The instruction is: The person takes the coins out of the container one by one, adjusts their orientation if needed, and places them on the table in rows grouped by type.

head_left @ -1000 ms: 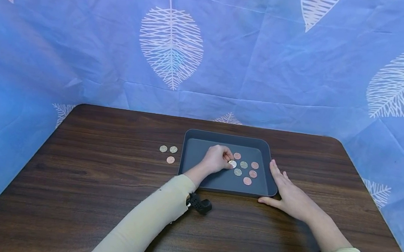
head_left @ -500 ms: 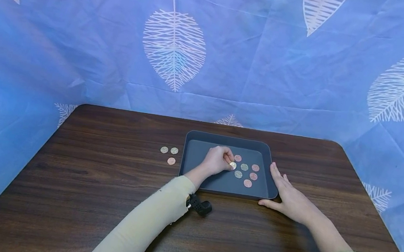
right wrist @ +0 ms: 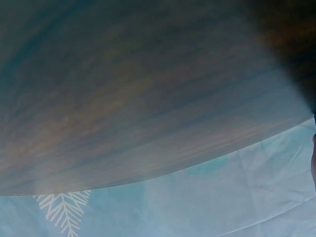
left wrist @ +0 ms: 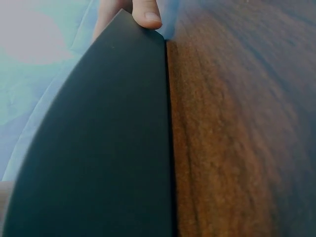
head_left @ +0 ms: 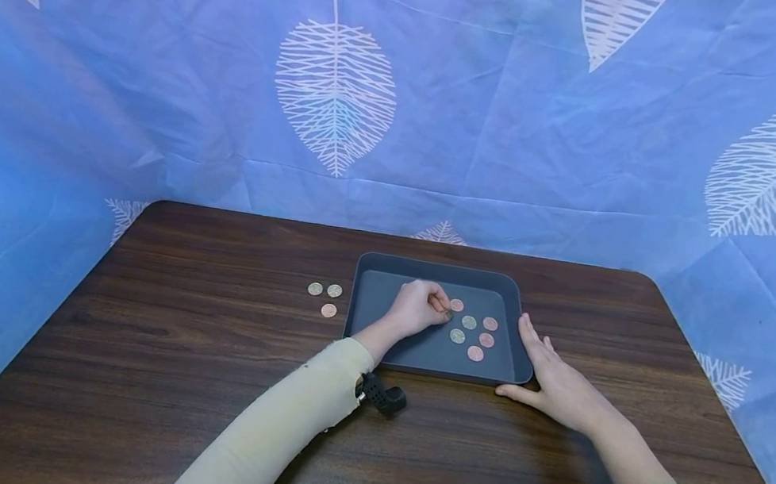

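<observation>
My left hand [head_left: 418,308] reaches into a dark grey tray [head_left: 366,335] in the head view. Its thumb and fingers pinch a coin [head_left: 448,315], mostly hidden and tipped so its face no longer shows. Several copper and silver coins lie flat just right of it, among them a copper coin [head_left: 475,353] and a silver coin [head_left: 468,322]. With fingers spread, my right hand [head_left: 562,380] touches the tray's right side, its thumb at the front corner. That thumb [left wrist: 147,15] also shows beyond the tray's outer wall [left wrist: 108,123] in the left wrist view.
Left of the tray, two silver coins [head_left: 334,290] and one copper coin [head_left: 328,310] lie on the dark wooden table [head_left: 200,380]. A blue cloth [head_left: 445,121] with white leaf prints hangs behind the table. The right wrist view holds only tabletop, cloth and a sliver of skin.
The coin in my left fingers has turned from showing a bright face to nearly edge-on. Both hands and the tray keep nearly the same places; the head view has shifted slightly.
</observation>
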A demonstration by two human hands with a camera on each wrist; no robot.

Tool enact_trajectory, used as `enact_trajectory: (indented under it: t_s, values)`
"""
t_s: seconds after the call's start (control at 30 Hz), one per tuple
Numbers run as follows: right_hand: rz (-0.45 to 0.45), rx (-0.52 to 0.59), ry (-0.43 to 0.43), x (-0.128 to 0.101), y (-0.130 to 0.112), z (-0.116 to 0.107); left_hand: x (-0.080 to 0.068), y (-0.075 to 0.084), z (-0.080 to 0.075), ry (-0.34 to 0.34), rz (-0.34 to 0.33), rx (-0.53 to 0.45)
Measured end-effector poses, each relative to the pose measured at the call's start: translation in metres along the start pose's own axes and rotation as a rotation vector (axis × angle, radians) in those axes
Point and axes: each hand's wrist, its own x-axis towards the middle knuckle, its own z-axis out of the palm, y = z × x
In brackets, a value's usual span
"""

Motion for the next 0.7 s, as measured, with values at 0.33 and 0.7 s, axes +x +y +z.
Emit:
enact_trajectory:
  t_s: [0.33, 0.7]
  values:
    - [0.006, 0.003, 0.001, 0.0, -0.001, 0.0, -0.002, 0.009, -0.008, 0.008, 0.05, -0.035]
    - [0.002, 0.0, -0.002, 0.0, 0.001, 0.0, -0.014, 0.017, -0.027, 0.001, 0.078, -0.113]
